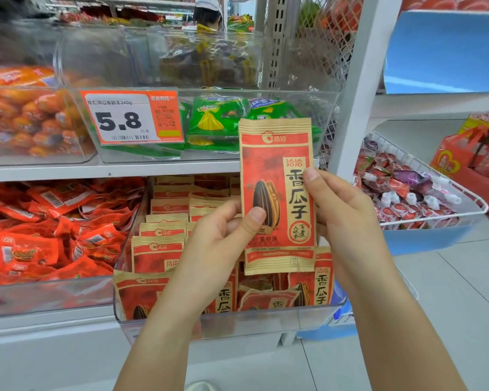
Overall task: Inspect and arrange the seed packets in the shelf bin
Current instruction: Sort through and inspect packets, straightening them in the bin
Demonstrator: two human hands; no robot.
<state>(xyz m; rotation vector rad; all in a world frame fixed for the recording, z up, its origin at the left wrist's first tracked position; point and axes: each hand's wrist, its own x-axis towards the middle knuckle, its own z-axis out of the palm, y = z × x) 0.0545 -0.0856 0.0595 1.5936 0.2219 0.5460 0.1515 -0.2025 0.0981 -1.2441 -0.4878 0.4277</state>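
I hold one red and tan seed packet (277,176) upright in front of the shelf, its printed front facing me. My left hand (223,235) pinches its lower left edge, thumb on the front. My right hand (339,210) grips its right edge, thumb on the front near the middle. Below and behind it, the clear shelf bin (237,320) holds several matching seed packets (158,249), some standing in rows, some lying loose at the front.
A clear bin of red snack packets (48,235) sits to the left. Above are bins of green packets (218,119) and orange sausages (26,117), with a price tag reading 5.8 (130,117). A white wire basket (429,170) of candies hangs right. A person stands far behind the shelf.
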